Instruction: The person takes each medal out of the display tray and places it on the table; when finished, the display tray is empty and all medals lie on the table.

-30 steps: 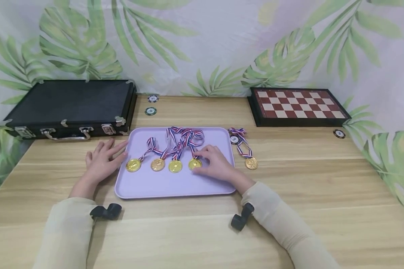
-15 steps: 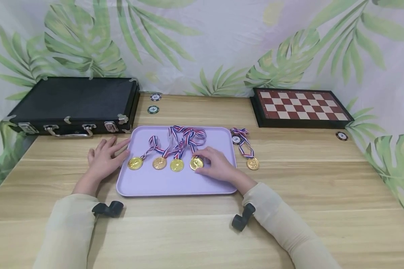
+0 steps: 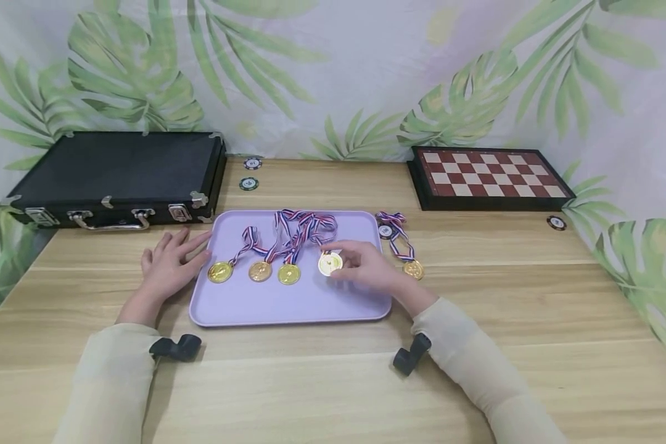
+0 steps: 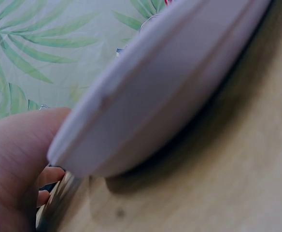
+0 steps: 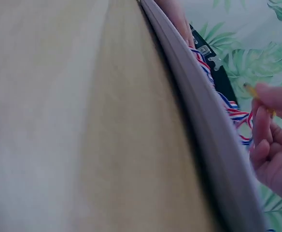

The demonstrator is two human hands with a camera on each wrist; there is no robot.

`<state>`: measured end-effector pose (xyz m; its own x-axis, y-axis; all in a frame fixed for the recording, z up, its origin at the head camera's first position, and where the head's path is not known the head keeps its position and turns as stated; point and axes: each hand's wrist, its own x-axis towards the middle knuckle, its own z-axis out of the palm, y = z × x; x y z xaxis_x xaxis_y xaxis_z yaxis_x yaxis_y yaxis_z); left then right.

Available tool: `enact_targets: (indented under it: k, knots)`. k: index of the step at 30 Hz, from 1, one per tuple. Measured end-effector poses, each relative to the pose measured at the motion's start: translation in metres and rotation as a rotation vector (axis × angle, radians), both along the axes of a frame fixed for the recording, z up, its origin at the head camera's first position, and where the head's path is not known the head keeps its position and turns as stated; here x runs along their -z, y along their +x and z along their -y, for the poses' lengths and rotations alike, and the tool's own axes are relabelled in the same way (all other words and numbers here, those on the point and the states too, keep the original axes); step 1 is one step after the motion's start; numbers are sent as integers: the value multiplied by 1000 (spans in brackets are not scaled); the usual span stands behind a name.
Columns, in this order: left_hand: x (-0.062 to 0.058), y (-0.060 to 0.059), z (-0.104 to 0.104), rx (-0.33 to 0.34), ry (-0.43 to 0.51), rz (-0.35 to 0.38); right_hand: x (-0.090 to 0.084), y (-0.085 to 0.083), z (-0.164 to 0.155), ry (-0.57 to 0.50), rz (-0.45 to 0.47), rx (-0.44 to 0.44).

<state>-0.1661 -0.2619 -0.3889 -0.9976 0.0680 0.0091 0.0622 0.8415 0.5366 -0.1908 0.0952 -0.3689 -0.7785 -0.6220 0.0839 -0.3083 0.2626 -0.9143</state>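
— Lifting that fourth medal [image 3: 330,263] now, is she? The right hand [image 3: 366,269] has it pinched by the rim between thumb and fingertips, tilted up off the lilac tray [image 3: 288,305]; its ribbon [image 3: 317,227] trails back toward the tray's far edge.

— Looks so; the other three medals [image 3: 259,271] lie flat in a row on the tray, just left of the lifted one. What's the left hand [image 3: 169,262] doing?

— Resting flat on the table against the tray's left edge, fingers straight and relaxed, gripping nothing; from the left wrist view the thumb [image 4: 15,159] sits right at the tray's rim [image 4: 146,96]; I'd say it steadies the tray.

— Sensible; the ribbons on the tray's far half are tangled over one another, so I'd raise the medal slowly and watch whether its ribbon drags the neighbours'.

— Agreed; a pinch on the edge of a smooth disc could slip if the ribbon snags; better to ease it toward the tray's near side until the ribbon comes free.

— And the fifth medal [image 3: 413,269]?

— Off the tray, on the table just past its right edge, with its own ribbon; the black case [image 3: 111,169] sits beyond the tray's left corner; the chessboard [image 3: 488,174] is well off to its right.
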Motion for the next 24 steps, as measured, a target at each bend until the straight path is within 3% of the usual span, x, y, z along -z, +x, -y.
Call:
enact_targets:
  k: [3,8,16,20,24]
  knots:
    - [0,0,0,-7,1,7,-21,3,-8,-100,46,-3]
    - [0,-1,0,-11,0,13,-62,10,-25,-276,41,-41]
    - [-1,-2,1,-9,-2,17,-111,16,-63,-536,-120,-95]
    - [0,-2,1,-7,-2,19,-122,13,-87,-578,-134,6]
    - [2,-2,2,-7,0,14,-127,0,-109,-545,-84,194]
